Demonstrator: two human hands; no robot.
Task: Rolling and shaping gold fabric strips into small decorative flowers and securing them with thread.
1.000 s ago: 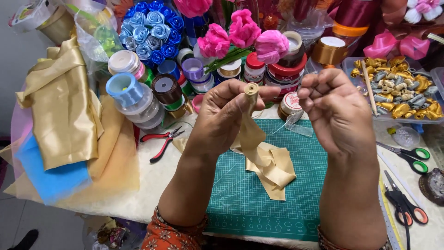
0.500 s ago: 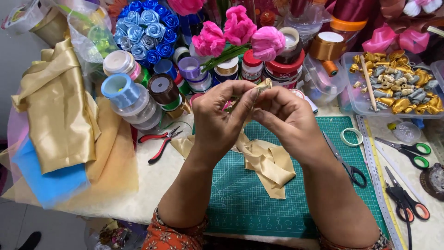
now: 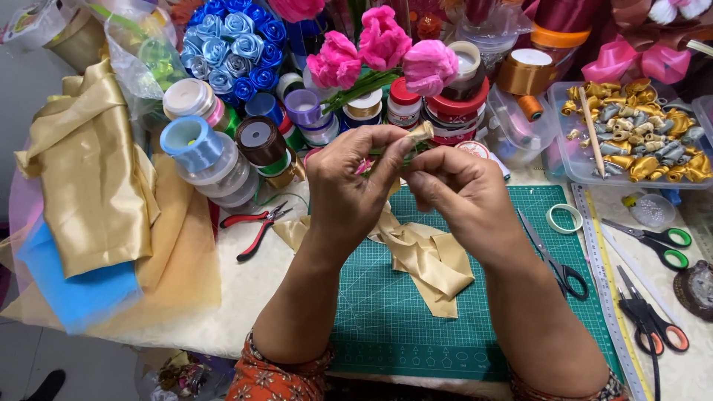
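Note:
My left hand [image 3: 355, 186] and my right hand [image 3: 460, 197] meet above the green cutting mat [image 3: 386, 319]. Between the fingertips of both is a small rolled bud [image 3: 422, 132] of gold satin ribbon. The loose tail of that gold ribbon [image 3: 431, 260] hangs down from the hands and lies folded on the mat. The left thumb and forefinger pinch the roll just below its tip, while the right fingers press against it from the right.
Ribbon spools [image 3: 223, 156] and pink [image 3: 382, 44] and blue fabric roses [image 3: 230, 44] crowd the back. Gold cloth [image 3: 89, 186] lies left, red pliers [image 3: 256, 223] beside the mat. Scissors [image 3: 557, 260], tape roll [image 3: 564, 217], more scissors [image 3: 653, 238] and a tray of small buds [image 3: 639, 134] sit right.
My right hand has come in from the right to meet the left at the ribbon roll. Both hands and the roll have shifted a little toward the spools.

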